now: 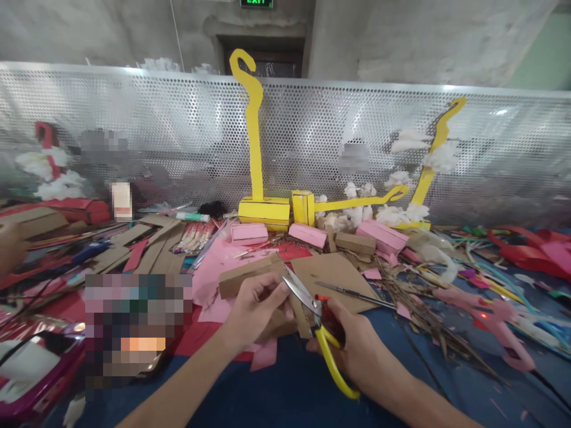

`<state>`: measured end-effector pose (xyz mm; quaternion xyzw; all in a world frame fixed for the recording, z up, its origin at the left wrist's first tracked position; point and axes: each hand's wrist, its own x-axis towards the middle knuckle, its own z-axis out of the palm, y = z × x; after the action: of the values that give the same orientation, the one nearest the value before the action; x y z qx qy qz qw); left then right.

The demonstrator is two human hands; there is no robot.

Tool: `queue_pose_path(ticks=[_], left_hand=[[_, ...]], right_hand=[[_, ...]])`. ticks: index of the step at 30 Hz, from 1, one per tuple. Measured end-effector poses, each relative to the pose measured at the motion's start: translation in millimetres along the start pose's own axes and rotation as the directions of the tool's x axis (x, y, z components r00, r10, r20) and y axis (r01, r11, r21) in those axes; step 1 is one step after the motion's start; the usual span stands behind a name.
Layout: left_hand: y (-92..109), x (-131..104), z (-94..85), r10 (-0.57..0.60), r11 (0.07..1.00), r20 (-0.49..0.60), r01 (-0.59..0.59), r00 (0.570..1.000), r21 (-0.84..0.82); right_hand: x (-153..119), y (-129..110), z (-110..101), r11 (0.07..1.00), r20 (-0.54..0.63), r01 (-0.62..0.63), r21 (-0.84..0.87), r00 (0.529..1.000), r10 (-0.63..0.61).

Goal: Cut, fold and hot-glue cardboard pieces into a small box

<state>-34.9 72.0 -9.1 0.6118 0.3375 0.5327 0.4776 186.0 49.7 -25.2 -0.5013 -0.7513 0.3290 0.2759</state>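
My left hand (pixel 256 309) pinches a brown cardboard strip (pixel 304 321) between thumb and fingers. My right hand (pixel 357 339) is wrapped around the handles of a pair of scissors (pixel 330 359), one red loop and one yellow. The scissors' blades are parted and point up and left, at the cardboard beside my left fingertips; whether they bite into it, I cannot tell. Just behind my left hand lies a folded cardboard box shape (pixel 245 276). A flat cardboard sheet (pixel 339 267) with a dark-bladed tool (pixel 352 292) on it sits beyond my right hand.
Yellow hooked paper shapes (pixel 254 142) stand by the perforated metal panel (pixel 187 113). Several pink paper blocks (pixel 307 235) line the middle. At right lie a pink glue gun (pixel 491 321) and brown twigs (pixel 428 321). Another person's hand (pixel 11 246) shows at the left edge.
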Motion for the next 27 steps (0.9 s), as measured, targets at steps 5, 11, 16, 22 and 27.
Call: queue_pose_path(ticks=[5, 11, 16, 22, 27], left_hand=[[0.9, 0.8, -0.3, 0.007, 0.998, 0.028, -0.006, 1.000, -0.061], [3.8, -4.9, 7.8, -0.125, 0.965, 0.174, 0.160, 0.977, -0.206], [-2.4, -4.5, 9.0, -0.141, 0.965, 0.161, 0.172, 0.977, -0.198], [-9.6, -4.4, 8.2, -0.083, 0.975, 0.152, 0.111, 0.985, -0.190], [-0.6, -3.9, 11.2, -0.086, 0.977, 0.134, 0.110, 0.987, -0.182]], right_hand=[[2.5, -5.3, -1.2, 0.999, -0.051, -0.028, -0.033, 0.998, 0.027], [-2.5, -10.3, -4.4, 0.981, -0.111, 0.102, -0.163, 0.986, -0.121], [-1.9, -2.6, 3.3, 0.994, -0.093, 0.071, -0.085, 0.993, -0.079], [0.9, 2.0, 7.1, 0.998, -0.086, 0.049, -0.046, 0.995, -0.052], [0.5, -5.6, 4.8, 0.999, -0.081, 0.045, 0.021, 0.996, -0.043]])
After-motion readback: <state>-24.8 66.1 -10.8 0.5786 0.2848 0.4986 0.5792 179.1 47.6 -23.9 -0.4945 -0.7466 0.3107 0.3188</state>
